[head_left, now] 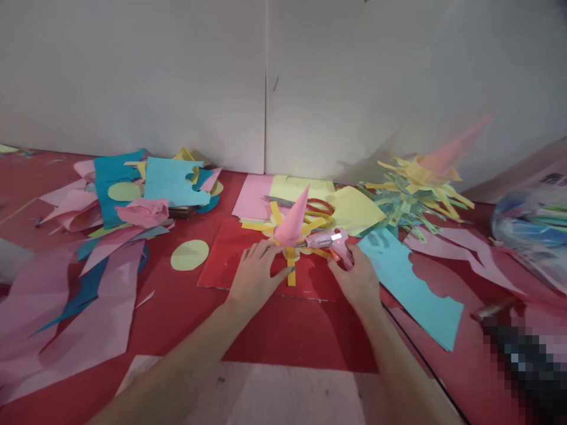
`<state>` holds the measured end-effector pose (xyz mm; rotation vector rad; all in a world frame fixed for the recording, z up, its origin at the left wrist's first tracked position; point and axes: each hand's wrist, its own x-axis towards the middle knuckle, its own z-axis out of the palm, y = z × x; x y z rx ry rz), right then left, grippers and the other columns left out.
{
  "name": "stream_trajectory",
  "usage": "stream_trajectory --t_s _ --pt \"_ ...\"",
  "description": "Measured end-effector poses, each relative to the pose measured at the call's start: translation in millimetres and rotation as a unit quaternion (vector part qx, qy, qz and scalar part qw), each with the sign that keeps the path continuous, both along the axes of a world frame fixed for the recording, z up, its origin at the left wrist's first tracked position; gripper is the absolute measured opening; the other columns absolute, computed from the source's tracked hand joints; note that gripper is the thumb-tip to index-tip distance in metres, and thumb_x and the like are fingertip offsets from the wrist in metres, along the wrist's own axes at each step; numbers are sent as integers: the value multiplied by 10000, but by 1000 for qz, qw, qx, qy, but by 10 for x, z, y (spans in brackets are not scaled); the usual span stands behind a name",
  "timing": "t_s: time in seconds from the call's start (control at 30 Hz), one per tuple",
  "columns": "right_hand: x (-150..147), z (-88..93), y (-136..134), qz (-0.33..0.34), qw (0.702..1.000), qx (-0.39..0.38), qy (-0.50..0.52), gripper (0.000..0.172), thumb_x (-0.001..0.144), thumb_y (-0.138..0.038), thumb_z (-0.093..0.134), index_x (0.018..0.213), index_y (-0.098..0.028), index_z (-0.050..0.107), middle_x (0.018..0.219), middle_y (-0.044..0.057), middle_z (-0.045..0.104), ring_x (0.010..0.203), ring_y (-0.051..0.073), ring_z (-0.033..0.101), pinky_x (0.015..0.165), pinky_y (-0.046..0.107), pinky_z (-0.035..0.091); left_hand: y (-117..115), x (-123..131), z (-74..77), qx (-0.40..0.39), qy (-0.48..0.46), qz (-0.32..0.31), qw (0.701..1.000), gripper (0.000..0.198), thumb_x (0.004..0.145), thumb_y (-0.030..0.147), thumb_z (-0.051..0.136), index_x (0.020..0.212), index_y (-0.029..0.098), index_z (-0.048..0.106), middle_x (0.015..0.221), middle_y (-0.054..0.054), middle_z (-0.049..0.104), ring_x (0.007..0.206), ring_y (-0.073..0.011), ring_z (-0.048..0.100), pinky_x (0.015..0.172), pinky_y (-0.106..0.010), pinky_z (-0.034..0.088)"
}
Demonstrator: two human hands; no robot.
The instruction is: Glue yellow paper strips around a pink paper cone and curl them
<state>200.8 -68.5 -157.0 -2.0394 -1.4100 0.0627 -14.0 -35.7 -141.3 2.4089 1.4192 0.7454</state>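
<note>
left hand [257,276]: is lying flat with fingers spread, gripping nothing; fingertips are pressing at the foot of the cone, one touching a yellow strip.
right hand [355,274]: is closing around the handle of the pink glue gun [328,240]; the nozzle is pointing left at the cone's base.
pink cone [293,217]: is standing between the two hands, tip leaning slightly right, on yellow strips [290,267] fanning out beneath it.
red sheet [224,260]: is lying under cone, strips and both hands.
scissors [319,208]: are resting just behind the cone on yellow paper.
light blue paper [411,283]: is lying just beside the right hand.
pale green circle [189,255]: is sitting left of the red sheet.
paper scraps [110,200]: are heaping up far left, pink and blue.
spiky paper piece [419,189]: is sitting back right, blurred.
</note>
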Motion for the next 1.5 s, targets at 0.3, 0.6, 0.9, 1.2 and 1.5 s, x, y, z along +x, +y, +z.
stream_trajectory --t_s 0.3,0.6,0.9,1.2,1.5 --pt "9 -7 7 5 1000 -13 -18 490 709 -481 550 1086 -169 550 901 83 619 833 234 553 728 330 419 9 10 -29 -40 31 5 999 405 751 421 622 1089 229 506 1135 -45 552 1017 -256 486 855 -424 406" --pt "-8 37 6 2 999 -34 -13 504 709 -487 550 1094 -162 553 931 95 620 840 237 551 725 327 414 13 1 -6 -72 8 9 997 407 724 402 652 1075 242 520 1129 -31 539 1031 -244 491 870 -420 399" --pt "10 16 11 2 999 -35 -13 499 710 -504 537 1087 -177 549 914 79 618 830 227 550 708 316 411 24 -3 -37 -65 -2 7 998 356 726 404 649 1026 239 552 1125 -15 534 1024 -228 483 884 -415 391" --pt "-1 28 13 4 999 -28 -15 468 710 -500 526 1044 -173 550 916 81 615 825 229 546 707 323 406 3 -6 -16 -53 5 -3 999 410 757 395 613 1129 256 514 1164 -36 525 1035 -244 476 885 -438 389" --pt "0 33 8 5 1000 -28 -11 487 707 -491 537 1072 -169 546 921 87 618 840 230 554 722 325 415 18 -20 -47 -45 -2 -8 999 398 752 348 632 1129 267 533 1159 -25 542 1038 -238 487 884 -423 389"
